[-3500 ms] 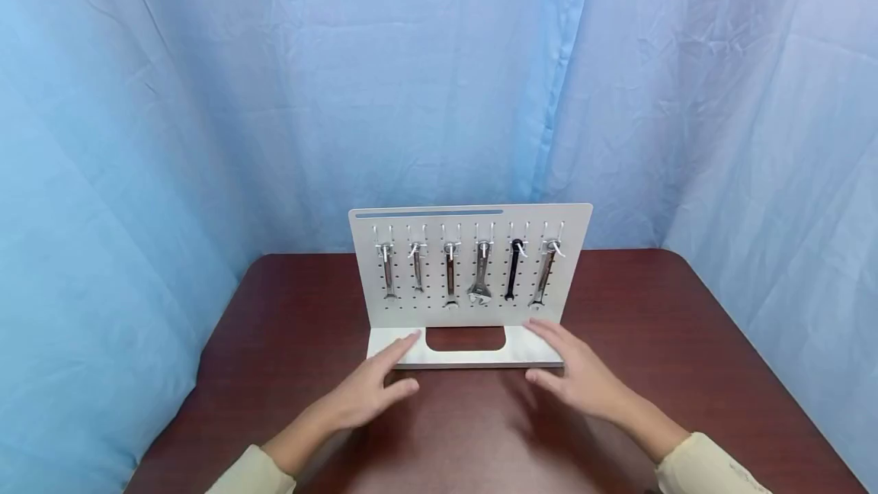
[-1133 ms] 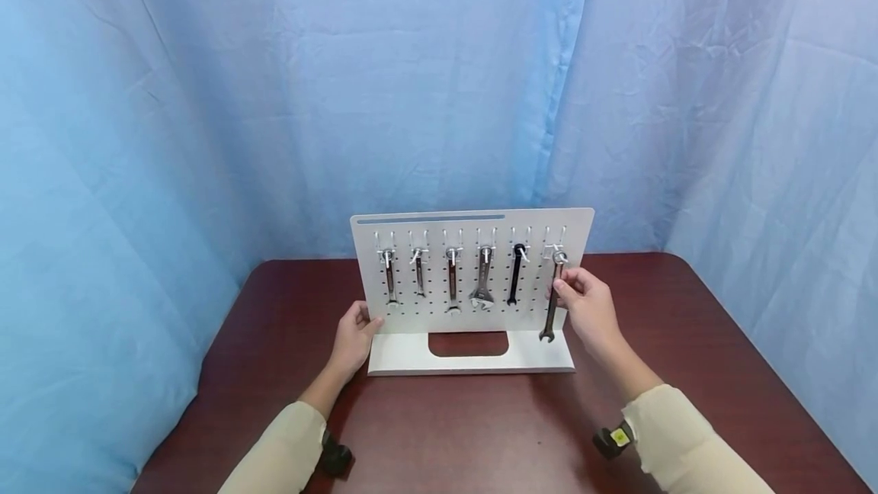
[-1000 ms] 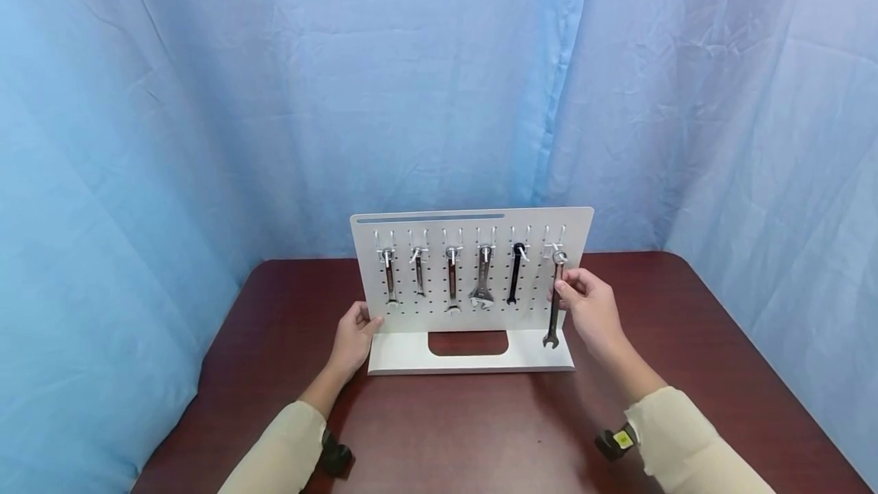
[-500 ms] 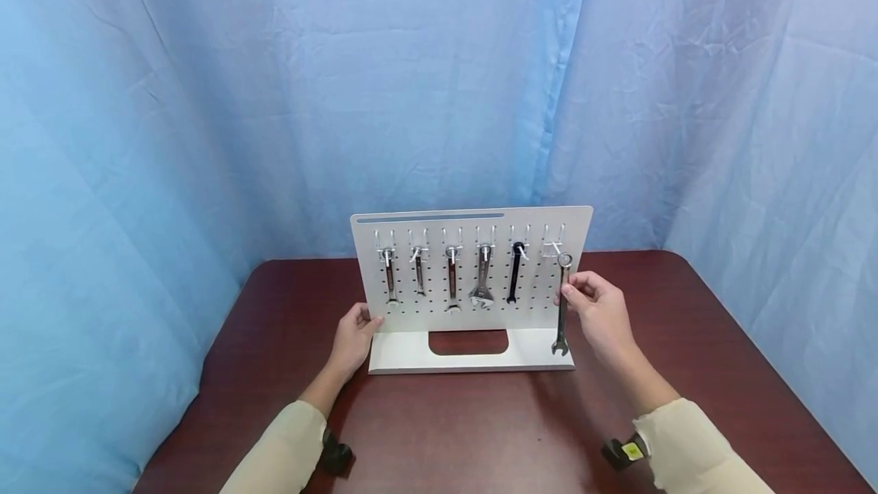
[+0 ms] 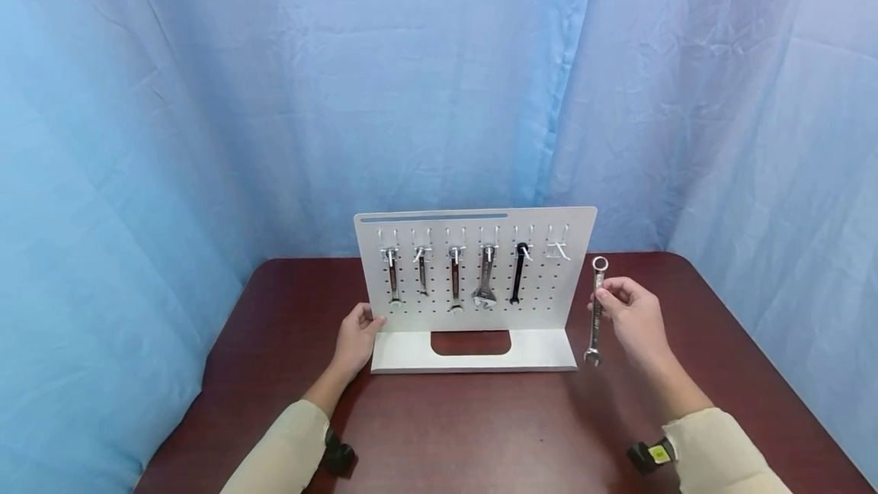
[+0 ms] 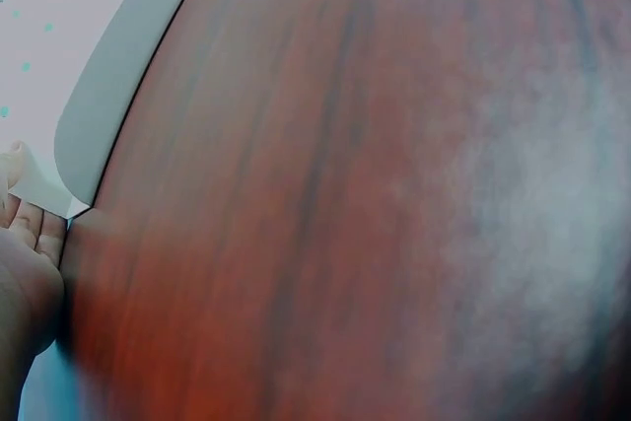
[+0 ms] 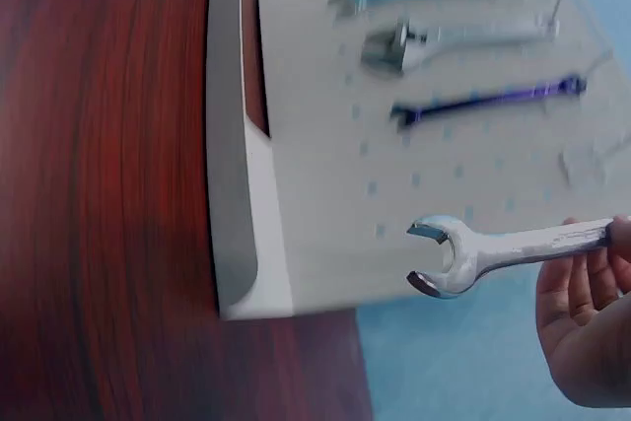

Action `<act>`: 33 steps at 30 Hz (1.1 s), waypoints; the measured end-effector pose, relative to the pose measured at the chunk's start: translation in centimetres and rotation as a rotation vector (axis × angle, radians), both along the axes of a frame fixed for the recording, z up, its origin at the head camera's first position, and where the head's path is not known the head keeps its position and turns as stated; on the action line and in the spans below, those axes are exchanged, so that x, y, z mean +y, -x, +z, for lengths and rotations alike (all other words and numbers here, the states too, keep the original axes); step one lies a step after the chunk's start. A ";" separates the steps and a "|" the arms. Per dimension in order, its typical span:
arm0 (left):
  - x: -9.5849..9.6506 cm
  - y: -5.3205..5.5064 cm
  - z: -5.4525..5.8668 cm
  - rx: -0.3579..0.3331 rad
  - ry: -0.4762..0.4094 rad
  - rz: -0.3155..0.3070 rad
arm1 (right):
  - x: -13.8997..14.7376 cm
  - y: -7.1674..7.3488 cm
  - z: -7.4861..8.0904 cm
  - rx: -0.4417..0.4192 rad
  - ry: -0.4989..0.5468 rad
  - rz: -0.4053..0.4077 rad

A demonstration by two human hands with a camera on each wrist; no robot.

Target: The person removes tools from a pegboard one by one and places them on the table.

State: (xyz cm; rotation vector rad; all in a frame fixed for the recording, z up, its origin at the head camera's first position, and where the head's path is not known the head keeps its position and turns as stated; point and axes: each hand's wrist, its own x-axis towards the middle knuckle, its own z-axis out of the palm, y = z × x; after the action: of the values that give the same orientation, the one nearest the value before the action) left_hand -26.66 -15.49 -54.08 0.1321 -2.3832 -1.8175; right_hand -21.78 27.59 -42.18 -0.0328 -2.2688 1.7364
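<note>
My right hand (image 5: 636, 320) pinches a chrome combination wrench (image 5: 596, 319) by its upper shank, ring end up and open end down. It is off the board, to the right of the white pegboard (image 5: 542, 299). In the right wrist view the open-ended jaw of the wrench (image 7: 493, 251) points left. With the thumb on the front face and the fingers behind, my left hand (image 5: 354, 340) grips the pegboard's lower left edge. On the board hang a black wrench (image 5: 517, 277), an adjustable wrench (image 5: 486, 280) and several chrome wrenches to their left.
At the right end of the pegboard a white hook (image 5: 559, 248) is bare. The stand's foot (image 5: 405, 353) rests on the dark red wooden table (image 5: 466, 425), with a cutout in its middle. Blue curtains (image 5: 411, 97) surround the table's back and sides.
My right hand has taken the wrench off the rightmost hook and moved it right, past the board's edge. My left hand came to the board's left edge earlier and has stayed there.
</note>
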 end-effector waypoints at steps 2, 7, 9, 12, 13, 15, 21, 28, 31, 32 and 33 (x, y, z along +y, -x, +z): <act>0.0 0.0 0.0 0.007 0.005 -0.001 | 1.1 0.6 -0.5 -0.047 -0.032 -0.013; 0.1 0.0 -0.1 0.017 0.004 -0.004 | 3.2 1.9 -2.5 -0.192 -0.162 -0.011; 0.1 -0.1 -0.1 0.017 0.000 -0.004 | 3.8 2.5 -3.6 -0.251 -0.240 -0.005; 0.0 -0.1 -0.1 0.018 -0.003 -0.006 | 4.5 3.2 -5.3 -0.303 -0.352 0.015; 0.0 -0.1 -0.1 0.019 -0.003 -0.006 | 4.7 3.5 -5.8 -0.314 -0.379 0.026; 0.0 -0.2 0.0 0.023 -0.003 -0.008 | 5.0 3.9 -6.6 -0.337 -0.412 0.042; 0.0 0.0 -0.1 0.032 -0.007 -0.006 | 5.1 4.9 -8.0 -0.404 -0.481 0.059; 0.1 -0.1 0.1 0.029 -0.032 -0.005 | 4.9 5.5 -8.6 -0.425 -0.596 0.054; 0.0 -0.1 0.1 0.028 -0.028 -0.005 | 4.8 5.6 -8.8 -0.433 -0.619 0.054; 0.0 -0.2 0.1 0.029 -0.024 -0.005 | 4.8 5.7 -8.8 -0.430 -0.633 0.053; 0.0 -0.2 0.0 0.030 -0.019 -0.005 | 4.8 5.7 -8.9 -0.426 -0.647 0.047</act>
State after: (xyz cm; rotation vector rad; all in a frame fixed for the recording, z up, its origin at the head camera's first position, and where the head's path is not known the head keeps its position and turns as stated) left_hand -26.48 -15.47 -54.04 0.1005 -2.3483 -1.8315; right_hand -27.46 32.38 -51.05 -0.2348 -3.0578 1.0008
